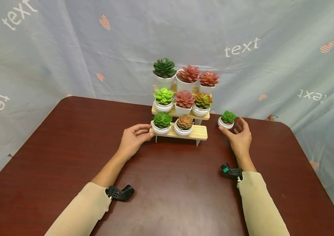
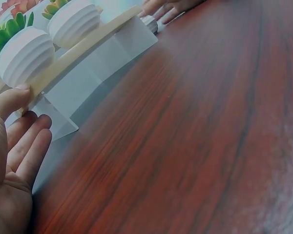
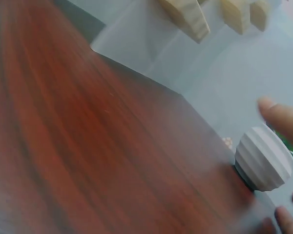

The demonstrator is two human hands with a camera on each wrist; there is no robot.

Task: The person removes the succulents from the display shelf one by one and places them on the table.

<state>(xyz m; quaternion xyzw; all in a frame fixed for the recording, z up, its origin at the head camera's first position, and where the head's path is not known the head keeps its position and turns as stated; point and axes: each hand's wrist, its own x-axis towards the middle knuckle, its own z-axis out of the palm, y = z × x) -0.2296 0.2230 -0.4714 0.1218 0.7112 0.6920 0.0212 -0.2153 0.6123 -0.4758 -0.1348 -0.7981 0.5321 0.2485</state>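
Note:
A three-tier plant stand (image 1: 199, 131) with pale wooden shelves and clear side panels holds small potted succulents. My left hand (image 1: 134, 139) pinches the left end of its lowest shelf, thumb on top and fingers underneath in the left wrist view. Beside that thumb is a green succulent (image 1: 162, 120) in a ribbed white pot, with a brown succulent (image 1: 185, 122) to its right. Right of the stand, another green succulent (image 1: 228, 117) in a ribbed white pot (image 3: 263, 158) stands on the table. My right hand (image 1: 240, 137) is around this pot, thumb and fingers spread on either side.
The middle shelf carries a lime-green succulent (image 1: 164, 96), a pink one (image 1: 184, 99) and a yellow-red one (image 1: 203, 101). On the top shelf stand a dark green plant (image 1: 164, 68) and two reddish ones. A patterned grey curtain (image 1: 119, 49) hangs behind the brown table (image 1: 161, 183).

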